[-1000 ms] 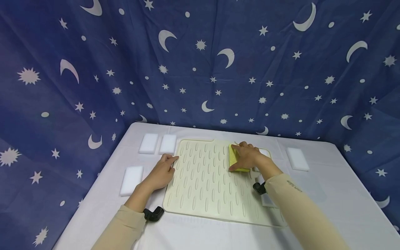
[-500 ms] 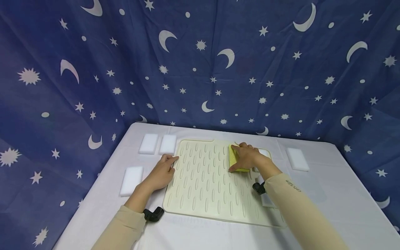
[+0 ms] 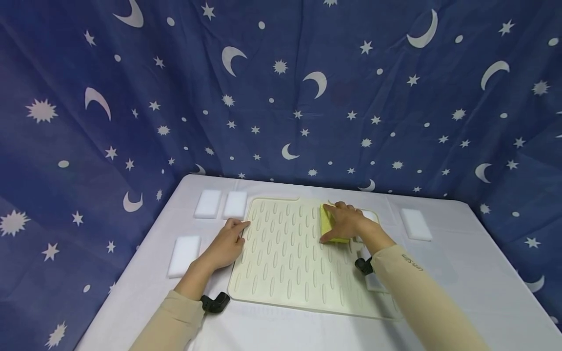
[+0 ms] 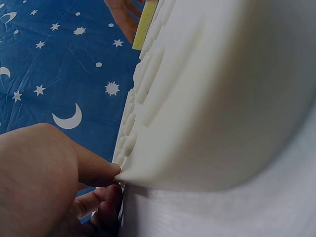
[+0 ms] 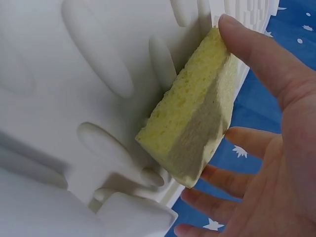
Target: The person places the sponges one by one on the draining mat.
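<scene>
Spreading widest, a cream, round-cornered mat with raised oval ridges [image 3: 281, 265] is running from the left hand [image 3: 225, 245] to beneath the right hand [image 3: 347, 222]. The left is pinching its edge, apparently steadying it. The right is gripping a yellow, porous, block-shaped sponge [image 3: 325, 226] between parted thumb and fingers, against the mat. Someone is seemingly working the sponge there; the next move is probably calling for even pressure.

I see a screened-off tabletop spot: a blue moon-and-star curtain [image 3: 272, 87] hangs beyond a white-covered table [image 3: 478, 278]; room type unclear.
</scene>
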### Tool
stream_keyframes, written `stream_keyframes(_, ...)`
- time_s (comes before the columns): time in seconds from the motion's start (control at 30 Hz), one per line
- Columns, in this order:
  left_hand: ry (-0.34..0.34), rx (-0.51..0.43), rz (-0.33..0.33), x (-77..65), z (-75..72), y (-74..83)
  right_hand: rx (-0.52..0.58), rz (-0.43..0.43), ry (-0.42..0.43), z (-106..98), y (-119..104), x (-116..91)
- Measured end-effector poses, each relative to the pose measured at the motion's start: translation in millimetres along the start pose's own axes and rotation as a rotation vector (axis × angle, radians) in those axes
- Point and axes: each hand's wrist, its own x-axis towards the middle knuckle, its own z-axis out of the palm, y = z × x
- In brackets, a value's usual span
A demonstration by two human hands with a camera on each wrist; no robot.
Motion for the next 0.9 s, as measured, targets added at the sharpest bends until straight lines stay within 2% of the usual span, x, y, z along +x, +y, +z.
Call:
stream_keyframes(0.5,0.008,0.006,-0.005,-0.7,2.3,-1.2,0.015,0.011,0.016,-12.3,6.9,-13.0)
stream_keyframes(0.9,0.003,0.016,-0.003,1.9,2.8,-1.9,0.05,-0.046,0.111,-22.2,37.5,-22.3)
